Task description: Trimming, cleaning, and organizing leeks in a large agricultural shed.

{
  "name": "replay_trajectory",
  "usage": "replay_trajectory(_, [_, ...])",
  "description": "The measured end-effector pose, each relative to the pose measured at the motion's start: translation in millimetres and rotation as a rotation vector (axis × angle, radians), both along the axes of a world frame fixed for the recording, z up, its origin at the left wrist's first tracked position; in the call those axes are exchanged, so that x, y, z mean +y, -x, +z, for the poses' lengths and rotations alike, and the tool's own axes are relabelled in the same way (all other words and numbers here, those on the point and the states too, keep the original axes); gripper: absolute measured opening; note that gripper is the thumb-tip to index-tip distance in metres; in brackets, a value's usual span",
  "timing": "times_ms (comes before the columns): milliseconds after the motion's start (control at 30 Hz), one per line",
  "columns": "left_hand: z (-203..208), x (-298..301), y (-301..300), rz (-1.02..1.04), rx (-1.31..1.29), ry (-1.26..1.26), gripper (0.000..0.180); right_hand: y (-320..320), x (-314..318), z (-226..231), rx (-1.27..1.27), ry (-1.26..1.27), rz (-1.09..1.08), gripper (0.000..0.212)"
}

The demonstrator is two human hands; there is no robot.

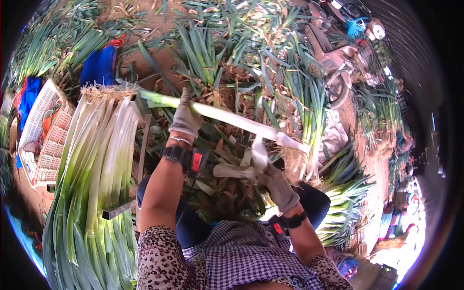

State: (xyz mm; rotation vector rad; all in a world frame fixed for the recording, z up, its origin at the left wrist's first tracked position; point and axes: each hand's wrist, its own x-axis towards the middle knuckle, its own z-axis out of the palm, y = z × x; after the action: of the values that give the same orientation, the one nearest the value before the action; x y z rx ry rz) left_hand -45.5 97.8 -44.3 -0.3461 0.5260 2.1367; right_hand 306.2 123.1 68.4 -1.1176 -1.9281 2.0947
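White basket: plastic, with an open lattice wall (pixel 52 153), standing tilted near the left edge; orange-red material shows inside it.
Blue cloth (pixel 98 66): beyond the basket, just past the root ends of the leek pile.
Leek pile (pixel 92 188): many long leeks laid side by side, roots away from the person, white shafts in the middle, green leaves spreading toward the lower edge.
Metal bar (pixel 119 209): a short square end sticks out over the pile's right side.
Left hand (pixel 186 118): gloved, wrapped around the held leek near its green part; a pale bracelet (pixel 180 140) and a dark wristband (pixel 177 154) sit below the glove.
Held leek (pixel 232 118): raised in front of the person, slanting from its green end at left down to its white root end at right.
Loose stalk (pixel 233 171): short and white, below the held leek, above the leaf litter.
Pale strip (pixel 259 153): hanging from the held leek toward the right hand, blurred.
Right hand (pixel 280 189): gloved, fingers closed on the strip's lower end, though blur softens the grip.
Leek bundle (pixel 309 106): beyond the held leek's root end, leaves pointing away.
Green leaves (pixel 345 198): a fanned heap right of the person's knee.
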Motion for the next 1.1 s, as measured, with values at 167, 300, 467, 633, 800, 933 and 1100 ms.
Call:
replay_trajectory(167, [-29.1,5.6,-13.3,-0.027,0.073,0.112,0.031,26.2,6.3,-64.0,0.418,-0.128,0.006,0.046])
replay_trajectory(300, [-38.0,-5.6,10.6,0.028,0.136,0.238,0.027,-45.5,-10.2,-59.3,0.011,-0.363,0.093,0.036])
replay_trajectory(467, [-33.7,-7.7,17.9,0.077,0.248,0.316,0.028,-119.8,-12.3,-21.6,-0.51,-0.345,-0.164,0.038])
replay_trajectory(633, [-32.6,-8.0,14.9,0.08,0.232,0.427,0.028,-15.5,-12.4,8.6,-0.076,-0.964,-0.095,0.056])
replay_trajectory(800, [-34.2,1.1,-7.0,0.049,0.238,0.581,0.026,-22.5,-9.5,-44.1,-0.075,-1.025,0.125,0.036])
replay_trajectory(933, [-42.3,-1.9,-14.5,-0.002,0.338,0.679,0.029,-64.1,-39.0,-3.8,-0.409,-0.615,0.15,0.037])
replay_trajectory(1100, [-59.1,-6.1,20.5,-0.026,0.317,0.665,0.026,-76.8,-25.7,-7.5,-0.354,-0.512,0.079,0.065])
